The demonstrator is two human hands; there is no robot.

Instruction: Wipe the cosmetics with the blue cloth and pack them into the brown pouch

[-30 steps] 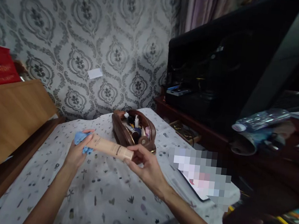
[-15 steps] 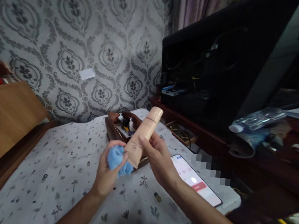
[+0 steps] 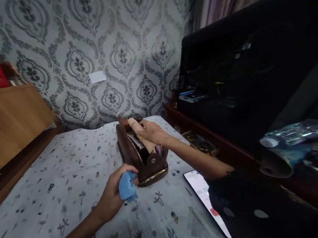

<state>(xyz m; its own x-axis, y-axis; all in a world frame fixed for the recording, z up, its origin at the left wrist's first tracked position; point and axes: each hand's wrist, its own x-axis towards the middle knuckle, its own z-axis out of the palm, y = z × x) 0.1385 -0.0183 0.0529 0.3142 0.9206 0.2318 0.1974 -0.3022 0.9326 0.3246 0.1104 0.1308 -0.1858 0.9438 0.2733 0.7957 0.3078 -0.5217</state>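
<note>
A brown toiletry bag [image 3: 131, 150] with a gold zip lies unzipped on the patterned sheet, several items inside it. My right hand [image 3: 153, 132] grips a beige squeeze tube [image 3: 145, 143] over the bag's opening, and the tube's lower end dips among the contents. Whether the tube rests on them is hidden. Crumpled in my closed left hand [image 3: 116, 184] is a blue cloth [image 3: 128, 186], held just in front of the bag's near end.
A phone [image 3: 209, 204] with a timer on its screen lies right of the bag, partly behind my sleeve. Beyond the bed edge are an open drawer [image 3: 202, 143], a clear plastic bottle [image 3: 296, 133] and a large dark screen [image 3: 224, 65]. A wooden panel [image 3: 14, 119] stands at left.
My right hand has carried the beige tube away from the cloth and down into the bag's opening. The left hand, still holding the blue cloth, has come slightly lower.
</note>
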